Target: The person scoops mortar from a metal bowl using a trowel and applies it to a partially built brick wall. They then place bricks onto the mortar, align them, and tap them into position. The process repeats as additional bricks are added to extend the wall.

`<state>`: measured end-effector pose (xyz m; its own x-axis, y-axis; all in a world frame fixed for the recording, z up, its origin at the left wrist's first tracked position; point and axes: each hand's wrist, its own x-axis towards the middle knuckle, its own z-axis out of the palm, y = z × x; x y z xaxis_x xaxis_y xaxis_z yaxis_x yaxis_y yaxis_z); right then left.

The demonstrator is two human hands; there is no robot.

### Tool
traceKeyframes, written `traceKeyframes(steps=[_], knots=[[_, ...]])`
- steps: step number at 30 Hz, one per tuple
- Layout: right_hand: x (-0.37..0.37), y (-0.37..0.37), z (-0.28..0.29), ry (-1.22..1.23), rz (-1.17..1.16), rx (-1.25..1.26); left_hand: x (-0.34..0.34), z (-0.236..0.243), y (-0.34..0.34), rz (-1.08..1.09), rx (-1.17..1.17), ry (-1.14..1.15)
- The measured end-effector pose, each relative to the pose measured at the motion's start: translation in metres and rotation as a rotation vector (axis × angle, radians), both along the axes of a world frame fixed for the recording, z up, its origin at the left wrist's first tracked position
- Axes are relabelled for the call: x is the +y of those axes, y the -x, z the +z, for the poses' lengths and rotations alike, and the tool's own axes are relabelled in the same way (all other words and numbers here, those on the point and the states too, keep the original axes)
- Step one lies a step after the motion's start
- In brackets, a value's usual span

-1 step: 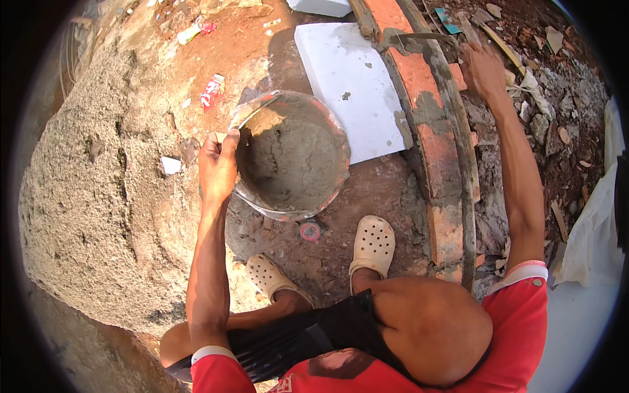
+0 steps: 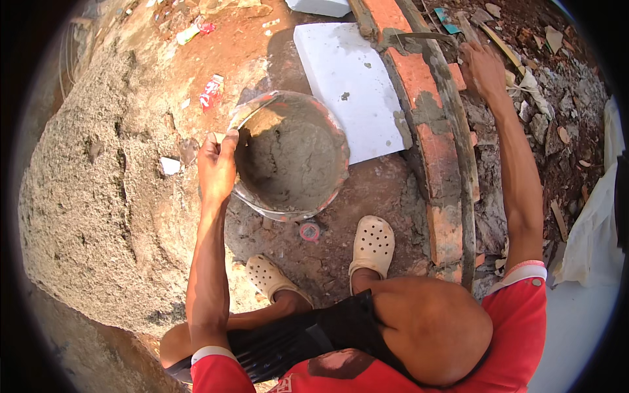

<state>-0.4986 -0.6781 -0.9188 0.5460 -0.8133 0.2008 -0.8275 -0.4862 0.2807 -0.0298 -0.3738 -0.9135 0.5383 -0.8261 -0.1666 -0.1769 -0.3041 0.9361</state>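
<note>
Left hand point(image 2: 217, 165) clamped on rim of mortar bucket point(image 2: 291, 157), right hand point(image 2: 481, 69) far right gripping trowel point(image 2: 419, 38) handle over brick row point(image 2: 426, 111).

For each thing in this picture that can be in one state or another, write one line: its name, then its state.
bucket: upright, part-filled with wet grey mortar.
left hand: gripping the bucket's rim.
right hand: closed on a trowel handle, as far as can be seen.
trowel: blade lying on the brick row.
brick row: laid, smeared with mortar.
white board: lying flat, spotted with mortar.
sand heap: piled loose.
</note>
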Motion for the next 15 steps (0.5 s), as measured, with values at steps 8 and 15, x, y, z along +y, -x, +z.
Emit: traceKeyframes(steps=[8, 15], knots=[[-0.007, 0.008, 0.000, -0.122, -0.133, -0.046, -0.009, -0.004, -0.002, -0.001, -0.025, 0.042], [-0.033, -0.001, -0.033, -0.176, -0.103, -0.227, -0.012, 0.000, 0.000, 0.013, 0.010, 0.012]])
